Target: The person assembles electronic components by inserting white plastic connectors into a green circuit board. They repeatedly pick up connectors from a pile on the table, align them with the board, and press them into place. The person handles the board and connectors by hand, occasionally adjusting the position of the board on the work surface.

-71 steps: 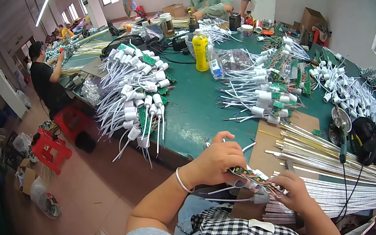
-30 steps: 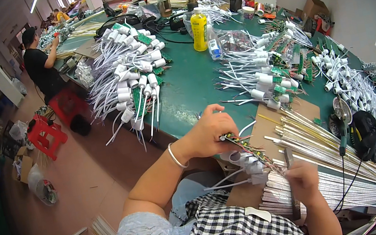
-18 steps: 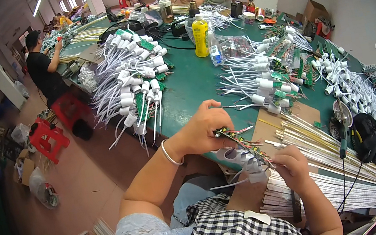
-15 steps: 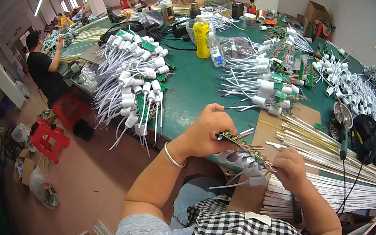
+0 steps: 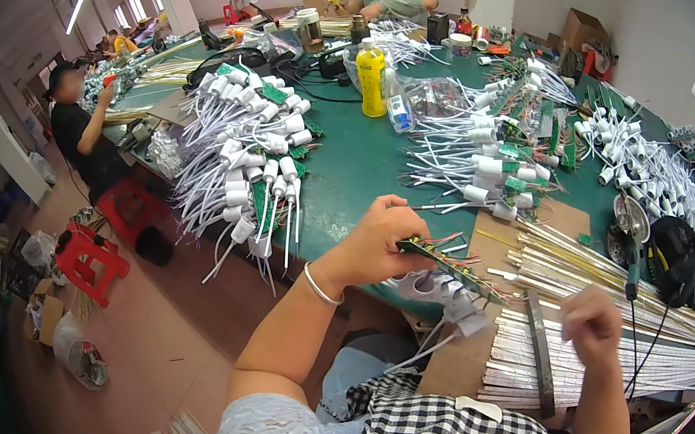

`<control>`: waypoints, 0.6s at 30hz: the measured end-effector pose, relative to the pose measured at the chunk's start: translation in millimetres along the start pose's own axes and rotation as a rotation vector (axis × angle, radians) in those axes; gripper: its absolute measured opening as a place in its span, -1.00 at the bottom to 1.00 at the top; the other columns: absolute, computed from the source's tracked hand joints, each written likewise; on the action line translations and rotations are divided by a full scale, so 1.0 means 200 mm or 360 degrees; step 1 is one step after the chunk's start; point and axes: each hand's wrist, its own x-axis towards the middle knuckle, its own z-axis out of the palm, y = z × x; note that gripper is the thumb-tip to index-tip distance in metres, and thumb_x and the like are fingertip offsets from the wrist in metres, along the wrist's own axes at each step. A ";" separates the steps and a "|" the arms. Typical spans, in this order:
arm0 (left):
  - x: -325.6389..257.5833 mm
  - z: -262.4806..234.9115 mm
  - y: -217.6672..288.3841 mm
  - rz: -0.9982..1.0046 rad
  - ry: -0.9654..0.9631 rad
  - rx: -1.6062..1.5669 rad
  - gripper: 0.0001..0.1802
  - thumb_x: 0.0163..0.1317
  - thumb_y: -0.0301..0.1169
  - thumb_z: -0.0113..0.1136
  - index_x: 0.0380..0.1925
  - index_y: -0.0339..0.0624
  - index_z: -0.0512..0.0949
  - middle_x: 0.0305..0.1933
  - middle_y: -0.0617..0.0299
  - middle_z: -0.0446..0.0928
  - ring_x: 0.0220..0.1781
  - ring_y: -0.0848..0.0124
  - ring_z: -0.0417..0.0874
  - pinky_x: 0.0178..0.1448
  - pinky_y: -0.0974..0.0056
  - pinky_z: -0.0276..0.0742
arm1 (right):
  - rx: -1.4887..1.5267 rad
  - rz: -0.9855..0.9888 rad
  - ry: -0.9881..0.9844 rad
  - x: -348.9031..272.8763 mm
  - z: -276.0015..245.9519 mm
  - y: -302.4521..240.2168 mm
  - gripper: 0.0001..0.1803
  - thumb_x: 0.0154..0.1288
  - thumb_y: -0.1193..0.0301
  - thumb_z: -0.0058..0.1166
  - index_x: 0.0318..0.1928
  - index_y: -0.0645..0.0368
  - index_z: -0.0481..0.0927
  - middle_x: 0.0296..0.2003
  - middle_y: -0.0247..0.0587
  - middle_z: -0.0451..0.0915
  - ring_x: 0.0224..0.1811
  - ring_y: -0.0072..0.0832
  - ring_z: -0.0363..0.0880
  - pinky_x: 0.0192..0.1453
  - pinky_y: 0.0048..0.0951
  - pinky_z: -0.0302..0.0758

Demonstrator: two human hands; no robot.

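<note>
Head view, looking down over a green counter (image 5: 358,169). Left hand (image 5: 379,239), fingers pinching a narrow green circuit strip (image 5: 448,260) with red wires, holding it just above the counter's near edge. White socket parts (image 5: 435,290) dangling below the strip, at about 6 o'clock from the left hand. Right hand (image 5: 592,327), fingers curled into a loose fist at 4 o'clock from the left, hovering over a banded bundle of white rods (image 5: 579,367); unclear whether gripping anything. Heaps of white wired sockets (image 5: 255,168) lying at 11 o'clock, a yellow bottle (image 5: 371,78) standing at 12 o'clock, a black-handled tool (image 5: 675,257) resting at 3 o'clock.
</note>
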 end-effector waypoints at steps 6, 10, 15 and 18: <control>0.03 -0.04 0.05 0.0036 -0.0031 -0.0223 -0.68 -0.13 -0.38 0.46 -0.43 -0.01 0.46 -0.36 0.42 0.55 -0.19 0.43 0.57 0.30 0.06 0.04 | -0.0733 0.0230 -0.0708 0.17 0.15 0.08 -0.28 -0.12 0.34 0.42 0.14 0.09 0.43 0.03 -0.06 0.48 0.08 -0.19 0.45 0.16 -0.26 0.37; 0.04 -0.04 0.00 0.0078 0.0149 -0.0229 -0.62 -0.16 -0.41 0.48 -0.37 -0.03 0.45 -0.31 0.34 0.58 -0.15 0.39 0.61 0.27 0.06 0.12 | -0.0773 0.0295 -0.0161 0.10 0.18 0.16 -0.51 -0.14 0.51 0.37 -0.08 0.14 0.57 -0.31 -0.15 0.61 -0.30 -0.27 0.58 -0.18 -0.34 0.50; 0.06 -0.04 -0.08 0.0123 0.0210 -0.0326 -0.77 0.02 -0.24 0.35 -0.45 -0.06 0.51 -0.34 0.29 0.57 -0.19 0.37 0.59 0.25 0.05 0.18 | -0.0905 0.0009 -0.0361 0.24 0.13 0.12 -0.70 0.08 0.20 0.25 -0.42 0.14 0.47 -0.53 -0.20 0.42 -0.50 -0.24 0.41 -0.43 -0.32 0.34; 0.00 -0.01 -0.04 -0.0196 0.0296 -0.0800 -0.80 0.00 -0.51 0.35 -0.37 -0.20 0.51 -0.35 0.25 0.56 -0.36 0.51 0.49 -0.16 0.33 0.38 | -0.0728 -0.0006 -0.0537 0.26 0.14 0.08 -0.75 0.17 0.24 0.21 -0.40 0.16 0.52 -0.56 -0.27 0.44 -0.54 -0.43 0.39 -0.45 -0.42 0.33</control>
